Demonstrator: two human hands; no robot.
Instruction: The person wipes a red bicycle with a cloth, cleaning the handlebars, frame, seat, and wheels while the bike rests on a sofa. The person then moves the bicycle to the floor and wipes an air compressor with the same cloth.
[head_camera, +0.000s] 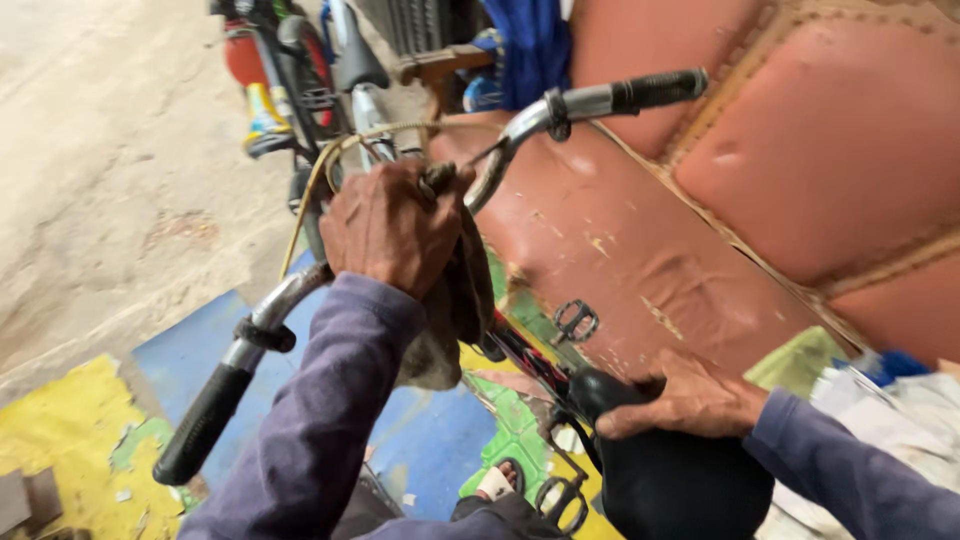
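Bicycle gripped at handlebar centre and saddle, seen from above.
Left hand closed around the handlebar stem over a grey rag; right hand curled flat on the black saddle nose. Black rubber grips at both bar ends. Below, a painted blue, yellow and green mat on bare concrete floor; alongside, worn reddish-brown padded upholstery; beyond, another parked bicycle.

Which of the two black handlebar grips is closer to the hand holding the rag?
The lower-left grip, beside the left hand and its grey rag. The upper-right grip sits farther off, against the red cushioned seat.
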